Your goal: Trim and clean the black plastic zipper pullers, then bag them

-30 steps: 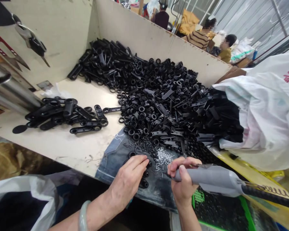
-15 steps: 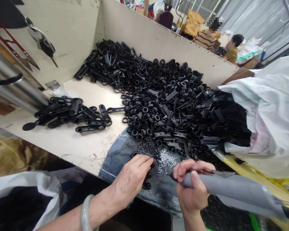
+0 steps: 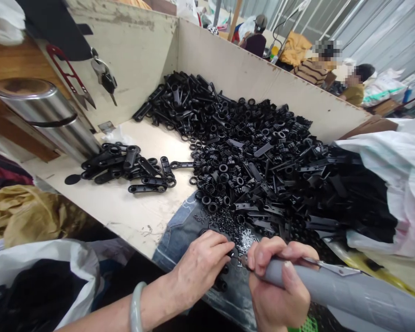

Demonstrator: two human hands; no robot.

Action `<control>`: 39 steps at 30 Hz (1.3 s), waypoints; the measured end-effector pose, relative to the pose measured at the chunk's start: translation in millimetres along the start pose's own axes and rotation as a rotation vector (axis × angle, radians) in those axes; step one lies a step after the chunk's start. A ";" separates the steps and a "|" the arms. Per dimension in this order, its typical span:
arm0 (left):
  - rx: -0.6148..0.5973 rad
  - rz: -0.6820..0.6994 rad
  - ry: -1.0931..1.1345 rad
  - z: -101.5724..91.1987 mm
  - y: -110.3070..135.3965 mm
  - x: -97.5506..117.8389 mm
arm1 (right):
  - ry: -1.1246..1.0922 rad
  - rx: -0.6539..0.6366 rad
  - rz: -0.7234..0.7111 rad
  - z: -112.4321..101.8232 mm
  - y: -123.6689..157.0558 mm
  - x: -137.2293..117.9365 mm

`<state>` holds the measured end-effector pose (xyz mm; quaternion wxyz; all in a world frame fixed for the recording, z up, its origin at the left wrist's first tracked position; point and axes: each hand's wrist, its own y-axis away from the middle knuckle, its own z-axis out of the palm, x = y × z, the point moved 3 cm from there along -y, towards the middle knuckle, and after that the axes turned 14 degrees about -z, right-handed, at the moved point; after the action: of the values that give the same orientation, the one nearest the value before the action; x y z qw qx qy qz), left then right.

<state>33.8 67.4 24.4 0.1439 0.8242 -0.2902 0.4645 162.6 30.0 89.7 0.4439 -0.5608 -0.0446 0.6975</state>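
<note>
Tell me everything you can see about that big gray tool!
The gray tool has a long, thick, rounded body, slightly shiny, like plastic or tape. A thin, metallic-looking strip shows along its top. The right hand grips its front, near the narrow, dark tip, which points toward the left hand; whether the tip touches anything is hard to tell. The tool slants, and its back end runs out of the picture.

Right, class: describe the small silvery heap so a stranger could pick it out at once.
Find the workbench, then the denim cloth at its front edge. On it, just beyond the right hand, lies a small heap of thin pieces, bright silver, unlike the small black bits beside it.
</note>
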 end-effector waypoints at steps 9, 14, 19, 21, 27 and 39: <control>0.010 -0.007 0.012 2.7 0.4 -2.2 | 0.017 0.026 0.000 -3.8 2.4 5.0; 0.033 -0.004 0.020 3.4 -0.5 -1.8 | 0.037 0.023 -0.010 -5.7 2.3 5.1; 0.049 -0.005 0.024 4.1 -0.9 -1.4 | 0.050 -0.022 -0.021 -5.5 2.7 6.1; 0.048 -0.009 0.022 4.0 -1.2 -1.4 | 0.060 -0.039 -0.026 -4.9 2.5 6.5; 0.036 -0.001 0.016 2.9 -3.4 -1.1 | 0.087 -0.085 -0.031 -2.5 2.8 7.4; 0.076 0.021 0.053 9.7 -1.0 -6.5 | 0.137 -0.230 0.052 -7.0 7.4 20.3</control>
<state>38.4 65.5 13.8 0.1153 0.8134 -0.2770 0.4983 164.6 36.1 67.9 0.3604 -0.6553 -0.0791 0.6591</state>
